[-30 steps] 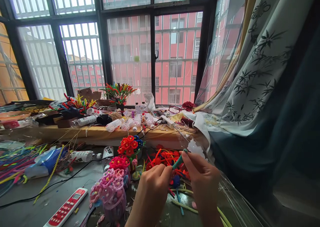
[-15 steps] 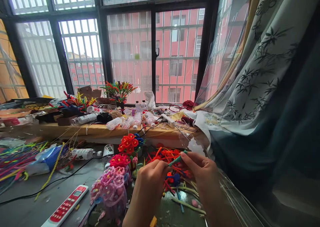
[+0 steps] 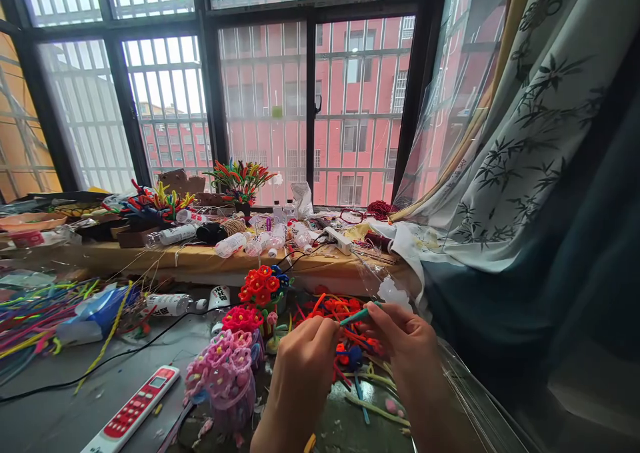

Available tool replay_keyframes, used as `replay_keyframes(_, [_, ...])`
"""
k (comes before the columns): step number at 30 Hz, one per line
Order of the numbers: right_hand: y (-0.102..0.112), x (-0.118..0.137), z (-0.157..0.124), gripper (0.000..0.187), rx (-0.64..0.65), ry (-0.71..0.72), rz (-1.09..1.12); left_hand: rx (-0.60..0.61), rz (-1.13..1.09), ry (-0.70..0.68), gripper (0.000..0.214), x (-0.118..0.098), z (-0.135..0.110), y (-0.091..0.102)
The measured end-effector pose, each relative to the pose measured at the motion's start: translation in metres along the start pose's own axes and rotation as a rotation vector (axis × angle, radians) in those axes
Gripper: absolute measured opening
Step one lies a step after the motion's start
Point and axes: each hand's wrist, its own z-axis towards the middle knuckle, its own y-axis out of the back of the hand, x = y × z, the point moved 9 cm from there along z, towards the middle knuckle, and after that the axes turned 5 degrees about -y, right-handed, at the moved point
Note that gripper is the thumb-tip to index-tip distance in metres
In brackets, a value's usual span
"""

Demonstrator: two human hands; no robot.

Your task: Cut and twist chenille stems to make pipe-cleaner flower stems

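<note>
Diagonally upward, green strip (image 3: 354,317) from left hand (image 3: 306,353) to right hand (image 3: 407,338), both grips tight on it

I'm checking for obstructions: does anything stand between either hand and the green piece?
Nothing visible does: the left hand and right hand both grip the green piece directly. The red pieces lie beyond it.

The left hand (image 3: 306,354) and right hand (image 3: 406,338) pinch 1 green strip (image 3: 354,318) over red fuzzy pieces (image 3: 344,305).
</note>
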Motion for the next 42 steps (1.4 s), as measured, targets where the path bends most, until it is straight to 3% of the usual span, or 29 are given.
replay_keyframes(2, [-0.004, 0.002, -0.002, 0.023, 0.027, 0.025, 0.012, -0.024, -0.060, 0.064, 0.021, 0.006, 0.001, 0.005])
replay_keyframes(5, [-0.010, 0.007, -0.004, 0.021, 0.071, 0.071, 0.035, -0.006, -0.312, 0.276, 0.003, 0.026, 0.001, 0.003])
replay_keyframes(9, [-0.018, 0.010, -0.007, 0.018, 0.130, 0.107, 0.021, 0.096, -0.707, 0.529, 0.018, 0.039, -0.006, -0.018])
replay_keyframes(13, [-0.027, 0.009, -0.010, 0.024, 0.184, 0.089, -0.076, 0.026, -0.928, 0.664, 0.025, 0.043, -0.012, -0.026])
replay_keyframes(17, [-0.031, 0.004, -0.013, 0.034, 0.215, 0.027, -0.255, -0.040, -0.938, 0.725, 0.027, 0.052, -0.017, -0.025])
replay_keyframes(24, [-0.041, 0.002, -0.020, 0.041, 0.395, 0.081, -0.592, 0.089, -0.788, 0.699, 0.029, 0.055, -0.020, -0.026])
replay_keyframes(27, [-0.049, -0.001, -0.024, 0.040, 0.474, 0.116, -0.695, 0.129, -0.846, 0.674, 0.025, 0.051, -0.018, -0.030])
replay_keyframes(31, [-0.053, -0.005, -0.028, 0.046, 0.509, 0.018, -0.571, 0.118, -1.004, 0.682, 0.022, 0.045, -0.017, -0.028])
replay_keyframes(37, [-0.062, -0.016, -0.043, 0.056, 0.703, -0.207, -0.401, 0.052, -1.066, 0.708, 0.024, 0.037, -0.016, -0.016])
replay_keyframes(39, [-0.063, -0.016, -0.044, 0.054, 0.721, -0.193, -0.428, 0.025, -1.053, 0.709, 0.024, 0.038, -0.015, -0.013])
replay_keyframes(42, [-0.063, -0.006, -0.040, 0.046, 0.664, -0.031, -0.568, 0.041, -0.966, 0.667, 0.025, 0.041, -0.013, -0.012])
